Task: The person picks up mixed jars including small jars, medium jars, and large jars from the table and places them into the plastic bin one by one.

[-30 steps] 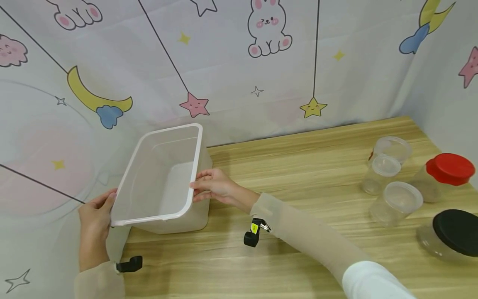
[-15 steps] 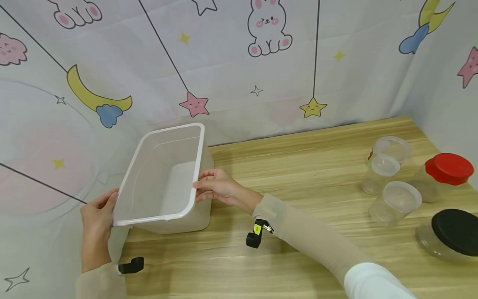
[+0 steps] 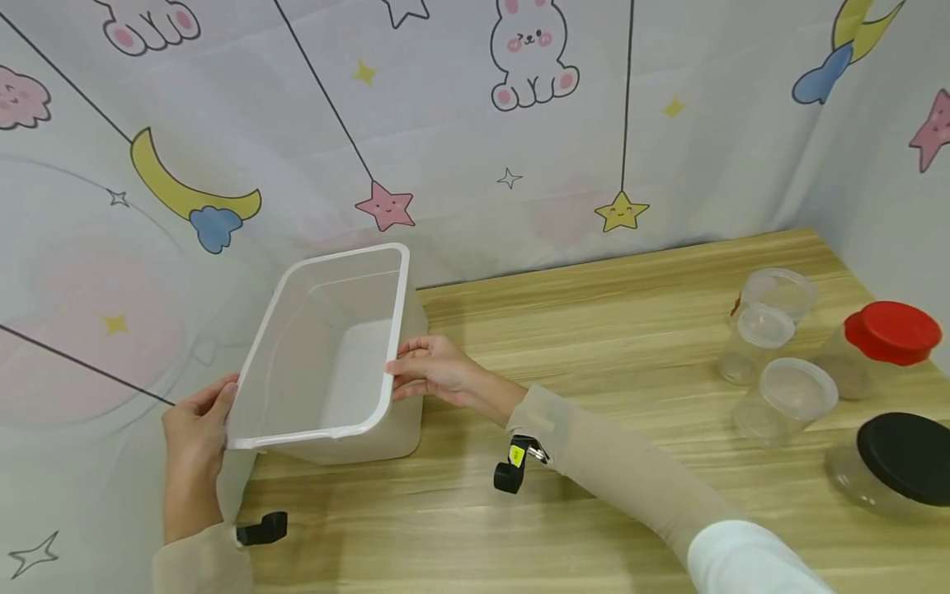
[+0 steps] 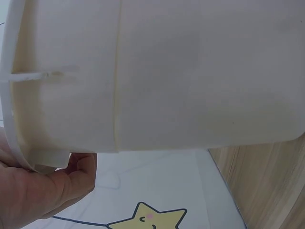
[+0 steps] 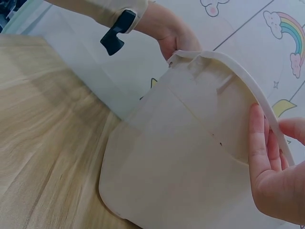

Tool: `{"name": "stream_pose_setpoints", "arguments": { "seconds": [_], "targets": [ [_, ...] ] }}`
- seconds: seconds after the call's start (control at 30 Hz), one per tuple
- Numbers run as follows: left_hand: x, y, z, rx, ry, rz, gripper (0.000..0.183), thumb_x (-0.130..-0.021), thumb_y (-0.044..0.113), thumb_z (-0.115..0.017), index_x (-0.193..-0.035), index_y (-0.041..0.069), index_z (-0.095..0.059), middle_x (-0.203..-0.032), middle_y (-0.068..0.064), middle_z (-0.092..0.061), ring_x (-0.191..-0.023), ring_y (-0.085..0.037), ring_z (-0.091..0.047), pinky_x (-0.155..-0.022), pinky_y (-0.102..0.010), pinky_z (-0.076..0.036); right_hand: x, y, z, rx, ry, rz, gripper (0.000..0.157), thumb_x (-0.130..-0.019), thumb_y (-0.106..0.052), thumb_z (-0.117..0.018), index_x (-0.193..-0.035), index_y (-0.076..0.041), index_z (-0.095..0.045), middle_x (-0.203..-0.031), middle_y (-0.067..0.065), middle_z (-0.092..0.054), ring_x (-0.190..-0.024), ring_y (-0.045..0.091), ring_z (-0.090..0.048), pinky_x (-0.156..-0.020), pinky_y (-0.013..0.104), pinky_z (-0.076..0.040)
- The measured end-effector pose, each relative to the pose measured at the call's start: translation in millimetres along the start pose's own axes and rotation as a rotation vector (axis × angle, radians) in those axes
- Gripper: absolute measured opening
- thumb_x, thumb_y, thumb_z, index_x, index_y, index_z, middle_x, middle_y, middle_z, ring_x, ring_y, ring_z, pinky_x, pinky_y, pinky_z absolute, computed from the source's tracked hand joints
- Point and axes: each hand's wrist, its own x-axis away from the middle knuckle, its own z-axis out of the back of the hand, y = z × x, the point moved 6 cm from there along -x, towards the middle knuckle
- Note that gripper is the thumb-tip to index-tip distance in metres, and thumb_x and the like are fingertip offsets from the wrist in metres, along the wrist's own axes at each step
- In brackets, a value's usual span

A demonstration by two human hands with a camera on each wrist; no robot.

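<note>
A white rectangular plastic bin [image 3: 349, 441], with nothing inside, stands at the table's left end against the curtain. My left hand [image 3: 195, 429] grips its rim at the near left corner, thumb on top. On the opposite long side my right hand [image 3: 438, 371] pinches the rim, thumb over the edge and fingers along the outer wall. The left wrist view shows the bin's outer wall [image 4: 200, 76] with the left hand [image 4: 52, 186] under the rim corner. In the right wrist view the right hand's fingers [image 5: 259, 143] lie flat under the rim.
At the right of the wood-grain table [image 3: 579, 330] stand several clear plastic containers [image 3: 787, 404], a jar with a red lid [image 3: 894, 330] and a wide jar with a black lid [image 3: 909, 458]. A cartoon-printed curtain [image 3: 445, 124] closes off the back and left.
The bin and both hands have shifted very slightly to the right. Both hands keep their hold on the rim.
</note>
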Motion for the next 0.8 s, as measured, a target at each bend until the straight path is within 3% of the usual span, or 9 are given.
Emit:
{"name": "stream_pose_setpoints", "arguments": {
  "seconds": [0.27,0.6,0.8],
  "targets": [
    [2.0,-1.0,-1.4,-0.023,0.002,0.008,0.024,-0.098,0.014,-0.064,-0.118,0.010,-0.075,-0.078,0.014,-0.067,-0.068,-0.003,-0.063,-0.058,-0.017,-0.054,2.7,0.5,1.4,-0.018,0.000,-0.001,0.015,-0.094,0.014,-0.056,-0.098,-0.001,-0.054,-0.082,0.009,-0.065,-0.067,0.017,-0.065,-0.065,0.031,-0.060],
    [5.4,0.6,-4.2,0.027,0.009,-0.026,0.018,-0.097,0.011,-0.064,-0.101,0.017,-0.081,-0.076,0.013,-0.069,-0.067,-0.002,-0.064,-0.058,-0.016,-0.054,5.8,0.5,3.1,-0.026,0.001,-0.007,0.015,-0.094,0.013,-0.056,-0.099,-0.001,-0.053,-0.082,0.009,-0.065,-0.068,0.017,-0.065,-0.066,0.031,-0.060],
    [8.4,-0.6,-5.7,0.010,0.002,-0.017,0.018,-0.098,0.013,-0.063,-0.106,0.017,-0.079,-0.077,0.013,-0.069,-0.067,-0.002,-0.064,-0.058,-0.017,-0.054,7.5,1.7,5.4,-0.026,0.011,-0.008,0.015,-0.094,0.013,-0.056,-0.098,-0.001,-0.054,-0.082,0.008,-0.065,-0.068,0.017,-0.065,-0.066,0.032,-0.060]
  ]
}}
